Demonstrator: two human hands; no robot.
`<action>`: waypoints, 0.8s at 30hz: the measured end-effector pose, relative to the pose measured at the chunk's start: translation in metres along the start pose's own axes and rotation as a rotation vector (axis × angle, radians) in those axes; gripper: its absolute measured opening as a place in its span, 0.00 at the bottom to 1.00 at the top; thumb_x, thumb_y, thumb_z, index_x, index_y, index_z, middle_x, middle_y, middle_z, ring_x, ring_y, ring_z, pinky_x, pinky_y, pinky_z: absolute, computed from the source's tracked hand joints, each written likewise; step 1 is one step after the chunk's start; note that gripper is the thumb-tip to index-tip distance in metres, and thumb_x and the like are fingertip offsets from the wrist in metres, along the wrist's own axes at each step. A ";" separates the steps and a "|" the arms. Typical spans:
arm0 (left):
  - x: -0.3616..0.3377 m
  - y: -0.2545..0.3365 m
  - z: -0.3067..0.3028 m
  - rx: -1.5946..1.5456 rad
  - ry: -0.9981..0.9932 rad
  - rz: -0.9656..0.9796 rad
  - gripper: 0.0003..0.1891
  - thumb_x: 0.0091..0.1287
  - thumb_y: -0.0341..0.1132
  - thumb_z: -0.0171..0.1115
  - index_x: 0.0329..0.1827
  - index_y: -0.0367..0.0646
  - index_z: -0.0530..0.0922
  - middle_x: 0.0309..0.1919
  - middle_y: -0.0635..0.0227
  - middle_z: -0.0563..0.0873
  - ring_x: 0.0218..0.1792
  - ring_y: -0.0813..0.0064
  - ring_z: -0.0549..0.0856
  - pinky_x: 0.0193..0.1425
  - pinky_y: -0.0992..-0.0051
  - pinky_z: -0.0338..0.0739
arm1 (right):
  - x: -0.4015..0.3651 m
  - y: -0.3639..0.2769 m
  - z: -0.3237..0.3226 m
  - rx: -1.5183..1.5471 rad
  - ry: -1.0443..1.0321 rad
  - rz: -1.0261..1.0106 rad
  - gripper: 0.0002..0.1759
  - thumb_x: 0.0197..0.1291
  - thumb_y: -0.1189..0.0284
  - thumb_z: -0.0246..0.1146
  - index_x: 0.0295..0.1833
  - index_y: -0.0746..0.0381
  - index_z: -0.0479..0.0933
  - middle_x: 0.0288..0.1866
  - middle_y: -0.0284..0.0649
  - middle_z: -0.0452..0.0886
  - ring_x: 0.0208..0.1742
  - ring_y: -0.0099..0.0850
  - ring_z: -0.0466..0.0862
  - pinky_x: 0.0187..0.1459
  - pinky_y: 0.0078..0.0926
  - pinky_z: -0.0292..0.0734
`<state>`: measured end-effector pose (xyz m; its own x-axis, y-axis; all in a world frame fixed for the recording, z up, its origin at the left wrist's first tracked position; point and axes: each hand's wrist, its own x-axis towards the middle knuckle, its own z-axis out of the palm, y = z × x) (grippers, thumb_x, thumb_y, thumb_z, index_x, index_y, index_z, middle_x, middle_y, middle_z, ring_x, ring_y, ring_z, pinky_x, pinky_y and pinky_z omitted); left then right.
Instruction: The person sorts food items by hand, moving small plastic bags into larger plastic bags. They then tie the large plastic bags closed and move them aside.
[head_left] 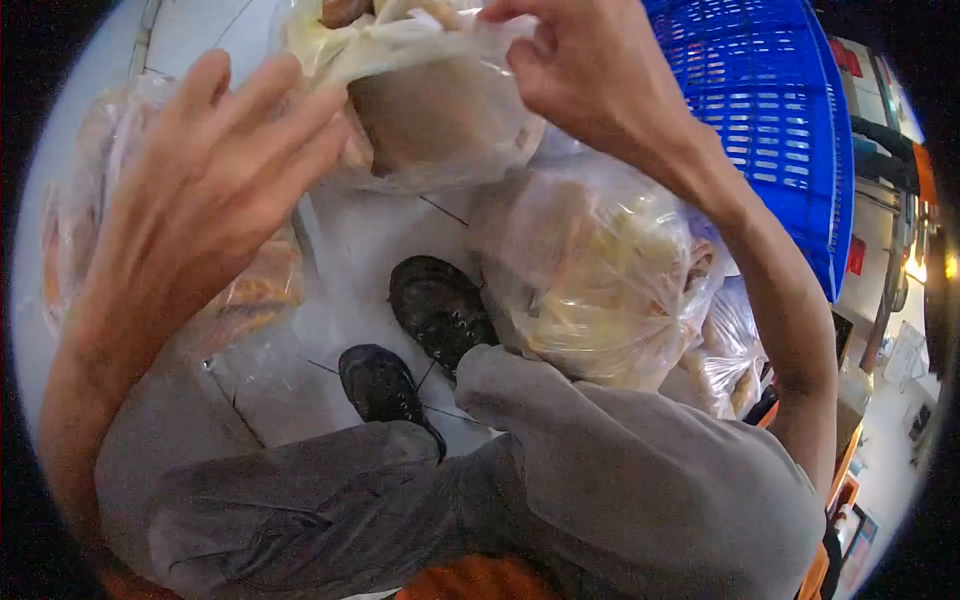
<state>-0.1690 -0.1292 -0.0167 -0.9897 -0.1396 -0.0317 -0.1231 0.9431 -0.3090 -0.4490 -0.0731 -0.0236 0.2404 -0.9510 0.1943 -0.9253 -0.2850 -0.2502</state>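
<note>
A clear plastic bag stands on the floor at the top of the view, with its mouth stretched between my hands. Brownish contents show through its side; I cannot make out what they are. At its left edge, my left hand has the fingertips closed on the plastic, slightly blurred by motion. The fingers of my right hand pinch the opposite side of the bag's mouth, near the top edge.
A blue slatted crate stands at the right. Beside my shoes sits a large filled plastic bag, with a smaller filled bag behind it. More bagged goods lie at the left on the tiled floor.
</note>
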 end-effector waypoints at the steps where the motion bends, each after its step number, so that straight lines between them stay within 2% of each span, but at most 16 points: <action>1: 0.001 0.000 -0.002 0.010 0.002 -0.015 0.20 0.63 0.36 0.60 0.58 0.41 0.78 0.62 0.64 0.79 0.60 0.61 0.77 0.61 0.60 0.71 | 0.009 -0.011 -0.024 0.182 -0.204 0.145 0.22 0.55 0.74 0.60 0.56 0.67 0.80 0.27 0.51 0.83 0.26 0.44 0.84 0.28 0.43 0.79; 2: 0.004 0.004 0.000 0.011 -0.006 -0.012 0.20 0.63 0.36 0.60 0.58 0.41 0.78 0.62 0.64 0.79 0.60 0.61 0.77 0.61 0.60 0.71 | 0.014 -0.016 -0.037 0.358 -0.403 0.288 0.21 0.56 0.76 0.60 0.55 0.74 0.78 0.23 0.53 0.83 0.21 0.43 0.83 0.24 0.42 0.77; 3: 0.009 0.010 0.005 -0.029 -0.022 -0.032 0.19 0.62 0.36 0.59 0.56 0.41 0.79 0.60 0.63 0.79 0.58 0.61 0.77 0.60 0.61 0.72 | 0.004 -0.019 -0.006 0.177 -0.054 0.197 0.20 0.57 0.80 0.59 0.57 0.74 0.78 0.16 0.50 0.79 0.12 0.35 0.75 0.16 0.35 0.70; 4: 0.014 0.017 0.010 -0.069 -0.035 -0.054 0.18 0.61 0.35 0.59 0.54 0.40 0.80 0.58 0.63 0.79 0.57 0.62 0.78 0.58 0.63 0.73 | 0.000 -0.018 0.000 0.172 -0.047 0.202 0.20 0.57 0.80 0.59 0.57 0.74 0.78 0.16 0.50 0.79 0.12 0.35 0.75 0.16 0.35 0.70; 6: 0.020 0.032 0.026 -0.072 -0.003 -0.049 0.17 0.60 0.35 0.59 0.52 0.40 0.81 0.57 0.63 0.78 0.55 0.62 0.78 0.56 0.64 0.74 | -0.002 -0.021 0.005 -0.125 -0.247 0.075 0.21 0.60 0.81 0.59 0.59 0.72 0.78 0.19 0.48 0.82 0.17 0.35 0.80 0.16 0.32 0.72; 7: 0.020 0.039 0.033 -0.083 0.016 -0.052 0.16 0.58 0.35 0.60 0.49 0.40 0.81 0.56 0.63 0.78 0.53 0.63 0.79 0.53 0.66 0.76 | -0.004 -0.025 0.017 -0.260 -0.304 0.073 0.21 0.65 0.75 0.58 0.63 0.70 0.77 0.41 0.55 0.87 0.41 0.42 0.87 0.41 0.43 0.85; 8: 0.017 0.041 0.036 -0.086 0.012 -0.066 0.16 0.58 0.35 0.60 0.49 0.40 0.81 0.56 0.63 0.78 0.53 0.63 0.79 0.53 0.66 0.76 | -0.009 -0.029 0.022 -0.259 -0.308 0.058 0.21 0.65 0.75 0.58 0.63 0.70 0.77 0.41 0.55 0.87 0.41 0.42 0.87 0.41 0.43 0.85; 10: 0.010 0.038 0.039 -0.228 0.076 -0.096 0.13 0.57 0.34 0.59 0.44 0.40 0.82 0.55 0.63 0.78 0.50 0.65 0.79 0.49 0.68 0.77 | -0.013 -0.038 0.029 -0.438 0.190 -0.382 0.21 0.55 0.67 0.65 0.56 0.57 0.79 0.44 0.42 0.80 0.46 0.37 0.83 0.40 0.37 0.77; 11: 0.007 0.038 0.040 -0.216 0.073 -0.123 0.13 0.57 0.34 0.59 0.44 0.40 0.82 0.55 0.63 0.78 0.50 0.65 0.79 0.49 0.68 0.77 | -0.017 -0.039 0.040 -0.409 0.134 -0.341 0.19 0.55 0.61 0.66 0.53 0.54 0.77 0.51 0.36 0.73 0.55 0.32 0.76 0.46 0.34 0.72; 14: 0.006 0.035 0.037 -0.252 0.119 -0.119 0.11 0.58 0.36 0.63 0.41 0.41 0.82 0.53 0.63 0.78 0.48 0.65 0.80 0.48 0.68 0.78 | -0.009 -0.039 0.064 -0.188 0.186 -0.309 0.18 0.57 0.61 0.65 0.52 0.54 0.77 0.45 0.36 0.77 0.50 0.32 0.79 0.44 0.36 0.73; 16: 0.005 0.032 0.034 -0.392 0.157 -0.179 0.13 0.55 0.38 0.70 0.40 0.42 0.82 0.52 0.62 0.78 0.48 0.64 0.80 0.50 0.67 0.79 | -0.003 -0.042 0.071 -0.177 0.178 -0.278 0.18 0.57 0.61 0.65 0.52 0.54 0.77 0.44 0.36 0.79 0.48 0.33 0.81 0.42 0.36 0.75; 17: 0.006 0.033 0.036 -0.392 0.160 -0.188 0.13 0.55 0.38 0.70 0.40 0.42 0.82 0.52 0.62 0.78 0.48 0.64 0.80 0.50 0.67 0.79 | -0.002 -0.042 0.073 -0.163 0.170 -0.235 0.18 0.57 0.61 0.65 0.52 0.54 0.76 0.42 0.36 0.81 0.45 0.34 0.83 0.41 0.36 0.77; 19: 0.011 0.035 0.045 -0.564 0.551 -0.505 0.20 0.52 0.40 0.76 0.45 0.44 0.81 0.52 0.62 0.79 0.48 0.61 0.81 0.53 0.64 0.78 | 0.001 -0.030 0.075 -0.120 0.117 -0.249 0.18 0.57 0.62 0.65 0.53 0.54 0.76 0.40 0.37 0.82 0.42 0.36 0.85 0.39 0.38 0.79; 22: 0.033 0.018 0.039 -0.643 0.662 -0.613 0.22 0.52 0.37 0.74 0.51 0.45 0.80 0.49 0.63 0.80 0.48 0.58 0.81 0.54 0.61 0.79 | -0.004 -0.027 0.069 -0.015 -0.011 -0.239 0.16 0.58 0.64 0.65 0.52 0.56 0.77 0.38 0.40 0.84 0.36 0.41 0.87 0.34 0.41 0.82; 23: 0.037 0.015 0.036 -0.643 0.661 -0.613 0.22 0.52 0.37 0.74 0.51 0.45 0.80 0.49 0.63 0.80 0.48 0.58 0.81 0.54 0.61 0.79 | -0.007 -0.029 0.066 0.047 -0.090 -0.229 0.15 0.59 0.65 0.64 0.50 0.57 0.78 0.38 0.42 0.85 0.34 0.44 0.87 0.33 0.43 0.83; 24: 0.041 0.014 0.034 -0.547 0.561 -0.572 0.23 0.52 0.35 0.73 0.52 0.46 0.79 0.49 0.64 0.81 0.49 0.56 0.81 0.55 0.60 0.79 | -0.011 -0.028 0.064 0.048 -0.090 -0.230 0.15 0.59 0.65 0.64 0.50 0.57 0.78 0.38 0.42 0.85 0.34 0.44 0.87 0.33 0.43 0.83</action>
<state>-0.2089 -0.1320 -0.0544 -0.6433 -0.5897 0.4883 -0.4730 0.8076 0.3522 -0.4069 -0.0619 -0.0791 0.4697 -0.8669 0.1670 -0.8290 -0.4982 -0.2541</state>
